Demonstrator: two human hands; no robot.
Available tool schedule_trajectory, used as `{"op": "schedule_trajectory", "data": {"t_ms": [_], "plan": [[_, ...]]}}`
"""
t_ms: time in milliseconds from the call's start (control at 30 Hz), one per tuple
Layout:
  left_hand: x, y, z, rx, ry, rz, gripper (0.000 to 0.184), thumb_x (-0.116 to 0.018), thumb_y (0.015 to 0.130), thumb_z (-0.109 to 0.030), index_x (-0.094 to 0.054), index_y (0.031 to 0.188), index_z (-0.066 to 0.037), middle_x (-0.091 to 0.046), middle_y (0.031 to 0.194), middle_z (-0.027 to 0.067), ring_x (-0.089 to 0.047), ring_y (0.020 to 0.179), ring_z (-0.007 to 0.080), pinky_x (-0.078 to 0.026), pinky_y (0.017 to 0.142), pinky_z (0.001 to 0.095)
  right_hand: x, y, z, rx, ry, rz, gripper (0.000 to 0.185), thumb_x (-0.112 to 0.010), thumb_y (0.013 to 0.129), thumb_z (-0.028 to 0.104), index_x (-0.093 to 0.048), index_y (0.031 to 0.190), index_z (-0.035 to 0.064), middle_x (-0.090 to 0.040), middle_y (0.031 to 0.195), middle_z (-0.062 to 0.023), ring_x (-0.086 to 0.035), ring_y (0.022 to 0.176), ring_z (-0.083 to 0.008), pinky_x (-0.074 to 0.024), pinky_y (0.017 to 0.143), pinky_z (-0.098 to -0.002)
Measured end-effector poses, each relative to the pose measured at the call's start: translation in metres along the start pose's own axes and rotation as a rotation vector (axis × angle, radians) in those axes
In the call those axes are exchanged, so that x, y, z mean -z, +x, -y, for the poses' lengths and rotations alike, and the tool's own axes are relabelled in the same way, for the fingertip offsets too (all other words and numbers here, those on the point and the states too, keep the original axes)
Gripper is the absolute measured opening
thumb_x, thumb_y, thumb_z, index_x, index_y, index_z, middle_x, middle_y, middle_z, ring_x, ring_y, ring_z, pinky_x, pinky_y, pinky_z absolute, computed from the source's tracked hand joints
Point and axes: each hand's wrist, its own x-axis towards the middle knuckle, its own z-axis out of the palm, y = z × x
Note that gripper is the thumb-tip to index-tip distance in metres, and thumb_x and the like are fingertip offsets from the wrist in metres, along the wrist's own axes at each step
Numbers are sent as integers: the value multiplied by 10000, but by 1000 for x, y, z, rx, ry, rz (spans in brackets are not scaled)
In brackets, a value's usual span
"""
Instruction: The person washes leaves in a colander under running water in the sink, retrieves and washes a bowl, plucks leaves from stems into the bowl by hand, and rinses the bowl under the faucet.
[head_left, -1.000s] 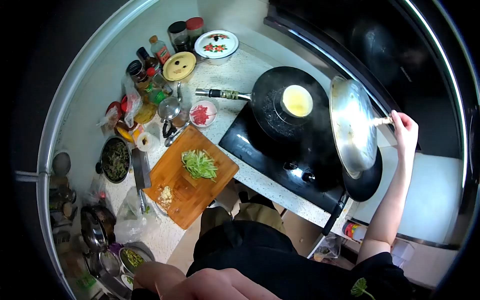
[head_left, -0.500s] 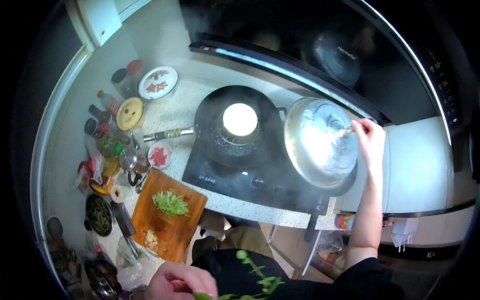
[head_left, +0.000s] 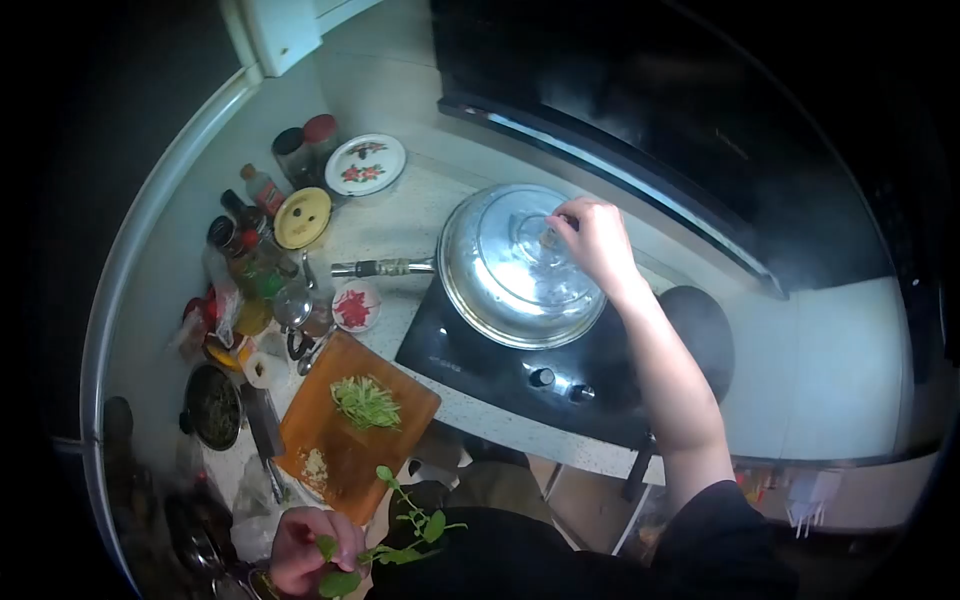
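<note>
My right hand [head_left: 592, 240] grips the knob of a shiny metal lid [head_left: 490, 285], which covers the pan on the left burner of the black stove [head_left: 450, 345]. The pan's handle [head_left: 385, 267] points left. Low in the view, my left hand [head_left: 318, 548] is closed around a leafy green sprig [head_left: 432, 525], with leaves sticking out to both sides. Just above that hand lies a wooden cutting board [head_left: 340, 455], bearing sliced green vegetable [head_left: 366, 402] and a little pile of minced pale bits [head_left: 314, 468].
A cleaver [head_left: 262, 425] lies along the board's left edge. Beside the board's top stands a small dish of red slices [head_left: 355, 305]. Bottles and jars [head_left: 245, 255] line the left wall. A second dark pan [head_left: 690, 345] sits on the right burner.
My right hand has carried the lid leftward from beside the pan onto it. The bright steaming opening is now covered. My left hand still holds the sprig, a little further left.
</note>
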Motion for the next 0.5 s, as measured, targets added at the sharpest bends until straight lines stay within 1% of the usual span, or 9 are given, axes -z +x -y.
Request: {"op": "schedule_trajectory", "data": {"t_ms": [100, 133, 167, 233, 300, 333, 400, 433, 500], "plan": [[6, -11, 1, -61, -50, -64, 199, -587, 891, -151, -472, 798, -17, -506, 715, 111, -501, 629, 221, -496, 544, 350, -18, 10, 5, 21, 0, 39, 153, -701, 801, 134, -705, 843, -12, -678, 828, -182, -659, 775, -357, -529, 730, -408], [10, -14, -1, -78, -56, -75, 199, -587, 891, -151, -472, 798, -17, -506, 715, 111, -501, 629, 221, -496, 544, 350, -22, 11, 5, 11, -2, 33, 139, -708, 790, 110, -705, 841, -20, -677, 809, -179, -661, 750, -340, -524, 705, -391], [15, -16, -3, -68, -58, -45, 201, -591, 888, -149, -475, 795, -15, -504, 709, 110, -498, 622, 221, -494, 540, 349, -26, 12, 5, 1, -4, 28, 128, -715, 779, 85, -705, 838, -28, -676, 791, -176, -662, 725, -322, -520, 680, -374], [21, -22, -4, -68, -65, -23, 203, -596, 886, -147, -478, 792, -12, -503, 703, 109, -495, 615, 222, -491, 536, 349, -31, 13, 5, 14, 0, 30, 131, -717, 782, 90, -705, 837, -28, -677, 788, -173, -664, 715, -310, -519, 672, -369], [26, -28, -3, -78, -127, -74, 226, -638, 877, -182, -570, 805, 21, -571, 718, 158, -566, 637, 250, -520, 611, 367, -31, 12, 8, -44, -2, 58, 167, -725, 787, 156, -714, 825, -6, -681, 811, -175, -673, 758, -330, -531, 709, -386], [28, -29, -3, -80, -133, -82, 226, -638, 877, -182, -570, 805, 21, -571, 718, 158, -566, 637, 250, -520, 611, 367, -33, 12, 9, -40, -1, 67, 167, -725, 787, 156, -714, 825, -6, -681, 811, -175, -673, 758, -330, -531, 709, -386], [34, -31, -3, -104, -124, -32, 213, -648, 874, -175, -579, 827, 22, -578, 729, 157, -576, 643, 245, -525, 604, 369, -34, 9, 8, -81, -36, 138, 220, -741, 785, 204, -717, 884, 10, -681, 810, -172, -673, 755, -330, -531, 706, -382], [35, -32, -1, -90, -134, -36, 213, -648, 874, -175, -579, 827, 22, -578, 729, 157, -576, 643, 245, -525, 604, 369, -32, 7, 10, -90, -44, 152, 220, -741, 785, 204, -717, 884, 10, -681, 810, -172, -673, 755, -330, -531, 706, -382], [36, -32, -2, -147, -189, -23, 216, -653, 871, -173, -574, 819, 21, -573, 724, 152, -575, 631, 238, -525, 588, 366, -27, -1, 16, -65, -99, 89, 309, -764, 773, 220, -691, 970, -6, -676, 777, -174, -662, 688, -295, -522, 649, -354]]}}
